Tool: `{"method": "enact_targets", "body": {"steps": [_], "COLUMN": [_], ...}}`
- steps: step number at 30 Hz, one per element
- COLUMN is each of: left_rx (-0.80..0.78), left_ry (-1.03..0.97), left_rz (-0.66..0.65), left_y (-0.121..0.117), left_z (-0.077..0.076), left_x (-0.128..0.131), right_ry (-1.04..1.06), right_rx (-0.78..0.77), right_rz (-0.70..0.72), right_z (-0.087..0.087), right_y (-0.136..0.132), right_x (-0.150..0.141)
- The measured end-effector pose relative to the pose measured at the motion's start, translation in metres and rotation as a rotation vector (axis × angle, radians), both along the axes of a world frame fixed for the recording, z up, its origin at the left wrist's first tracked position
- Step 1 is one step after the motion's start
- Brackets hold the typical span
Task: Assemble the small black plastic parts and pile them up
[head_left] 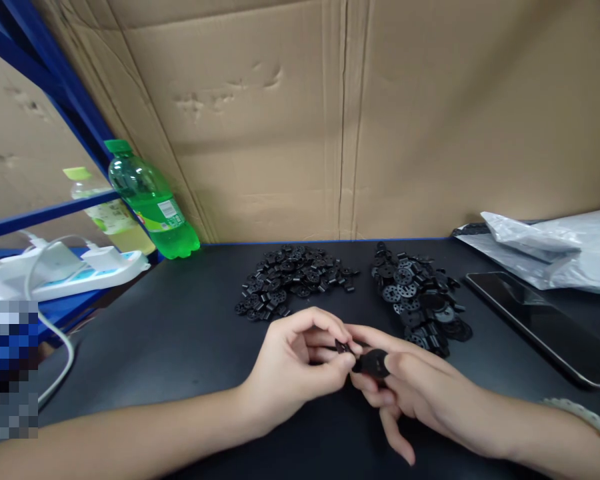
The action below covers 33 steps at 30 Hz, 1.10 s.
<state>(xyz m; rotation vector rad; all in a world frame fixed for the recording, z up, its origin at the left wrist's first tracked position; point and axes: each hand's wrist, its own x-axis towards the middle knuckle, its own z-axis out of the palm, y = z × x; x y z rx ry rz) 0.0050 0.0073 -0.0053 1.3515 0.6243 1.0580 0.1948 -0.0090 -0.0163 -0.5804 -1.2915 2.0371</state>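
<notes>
My left hand (305,353) pinches a small dark part (342,346) between thumb and fingertips; the fingers hide most of it. In my right hand (420,383), thumb and fingers grip a round black plastic disc (374,364), with the little finger hanging loose below. Both hands meet above the front of the table, and the two pieces are touching or very close; I cannot tell whether they are joined. Behind the left hand lies a pile of small black plastic parts (300,270). A second pile of black perforated discs (405,290) lies behind the right hand.
A smartphone (545,327) lies on the black tabletop (180,333) at right, near clear plastic bags (575,247). A green bottle (153,207) leans at the back left beside a yellowish bottle (110,213). A white power strip (100,267) with cables is farther left. Cardboard (260,120) stands behind.
</notes>
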Motion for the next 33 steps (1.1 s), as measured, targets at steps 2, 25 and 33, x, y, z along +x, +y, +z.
{"method": "enact_targets", "body": {"steps": [2,25,33], "left_rx": [-0.048,-0.583,0.181], "left_ry": [-0.022,-0.240,0.103], "left_rz": [0.009,-0.076,0.106], "left_y": [0.002,0.009,0.005], "left_z": [0.000,0.015,0.015], "left_x": [-0.002,-0.010,-0.010], "right_ry": [0.033,-0.229,-0.049], "right_rx": [-0.041,0.272,0.024], "right_rz": [0.001,-0.102,-0.100], "right_z": [-0.002,0.004,0.003], "right_y": [0.001,-0.007,-0.005], "right_x": [0.000,0.009,0.003]}}
